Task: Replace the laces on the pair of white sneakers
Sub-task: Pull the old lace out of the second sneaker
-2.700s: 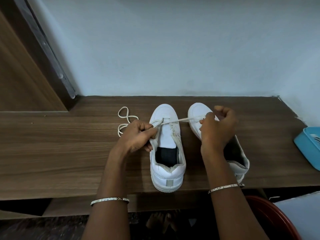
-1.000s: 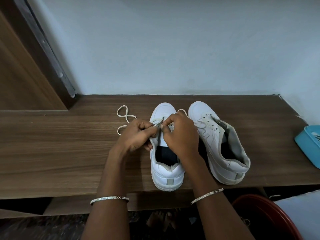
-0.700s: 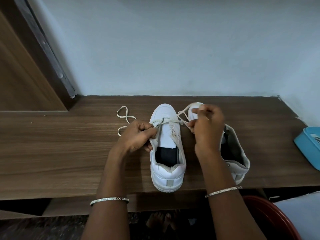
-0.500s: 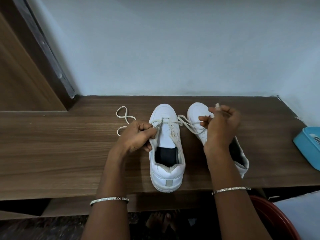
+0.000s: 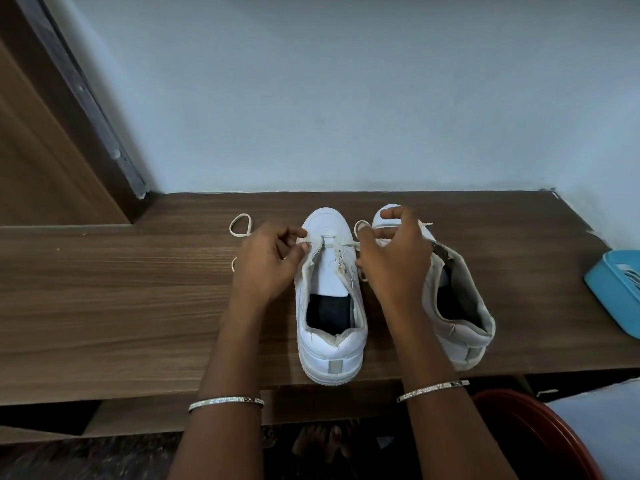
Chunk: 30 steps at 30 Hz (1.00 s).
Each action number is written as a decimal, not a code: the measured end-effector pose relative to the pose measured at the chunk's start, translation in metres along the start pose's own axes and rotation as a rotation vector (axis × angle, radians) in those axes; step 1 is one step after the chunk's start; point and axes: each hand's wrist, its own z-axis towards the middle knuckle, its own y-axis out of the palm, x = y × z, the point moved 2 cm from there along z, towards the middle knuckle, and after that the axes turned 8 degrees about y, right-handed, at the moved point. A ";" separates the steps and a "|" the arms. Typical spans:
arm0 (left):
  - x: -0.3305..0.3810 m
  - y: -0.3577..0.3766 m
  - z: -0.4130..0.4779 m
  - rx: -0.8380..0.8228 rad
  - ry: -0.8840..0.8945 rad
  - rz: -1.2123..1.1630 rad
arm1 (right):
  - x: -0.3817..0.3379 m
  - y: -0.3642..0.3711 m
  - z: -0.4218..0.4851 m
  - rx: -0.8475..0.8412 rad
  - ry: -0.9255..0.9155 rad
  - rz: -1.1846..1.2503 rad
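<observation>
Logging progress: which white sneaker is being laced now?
The upright white sneaker between the left hand and right hand; both pinch the off-white lace through its front eyelets. The other white sneaker sits tilted.

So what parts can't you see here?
Head view only:
Eyelets of the right sneaker, mostly behind the right hand.
Part of the lace, behind the left hand.
The blue tray, cut off by the right edge.
The red tub, cut off by the bottom edge.

two sneakers (image 5: pixel 330 344) (image 5: pixel 462 320), two hands (image 5: pixel 266 268) (image 5: pixel 394 261), two bracelets (image 5: pixel 225 402) (image 5: pixel 433 389), one blue tray (image 5: pixel 609 292), one red tub (image 5: pixel 540 434)
</observation>
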 end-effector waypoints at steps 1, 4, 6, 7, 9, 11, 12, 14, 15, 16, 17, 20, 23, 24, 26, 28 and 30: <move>0.000 0.002 0.000 -0.035 0.037 0.063 | 0.001 0.000 0.000 0.001 -0.026 -0.076; 0.001 0.006 -0.001 -0.054 0.101 0.163 | 0.006 0.000 0.001 -0.070 -0.067 -0.192; 0.000 0.007 0.000 -0.028 0.107 0.214 | 0.006 0.004 0.000 -0.212 -0.066 -0.201; -0.001 0.008 0.000 -0.025 0.105 0.240 | 0.007 0.006 -0.002 -0.292 -0.051 -0.219; -0.001 0.010 0.001 -0.033 0.091 0.273 | 0.007 0.010 -0.006 -0.371 -0.027 -0.243; 0.003 0.011 -0.001 -0.019 0.077 0.312 | 0.006 0.011 -0.006 -0.372 -0.022 -0.223; 0.006 0.012 -0.001 -0.009 0.068 0.342 | 0.006 0.011 -0.007 -0.378 -0.021 -0.213; 0.008 0.014 -0.002 0.003 0.036 0.397 | 0.005 0.011 -0.007 -0.401 -0.024 -0.205; 0.008 0.014 -0.002 0.006 0.022 0.416 | 0.004 0.011 -0.007 -0.404 -0.028 -0.200; 0.010 0.014 -0.002 0.005 0.016 0.438 | 0.004 0.011 -0.008 -0.403 -0.035 -0.195; 0.011 0.014 -0.002 0.002 0.014 0.466 | 0.003 0.011 -0.008 -0.402 -0.041 -0.191; 0.018 0.014 -0.004 -0.017 0.019 0.533 | 0.002 0.011 -0.009 -0.419 -0.079 -0.167; 0.018 0.014 -0.005 -0.019 -0.006 0.373 | 0.000 0.012 -0.011 -0.446 -0.226 -0.176; 0.016 0.013 -0.005 -0.023 -0.034 0.289 | 0.000 0.013 -0.011 -0.455 -0.269 -0.190; 0.015 0.013 -0.003 -0.027 -0.074 0.203 | 0.001 0.015 -0.011 -0.462 -0.308 -0.209; 0.019 0.011 -0.004 -0.018 -0.077 0.206 | 0.001 0.016 -0.010 -0.451 -0.319 -0.205; 0.022 0.011 -0.005 0.017 -0.119 0.195 | 0.002 0.017 -0.009 -0.434 -0.327 -0.199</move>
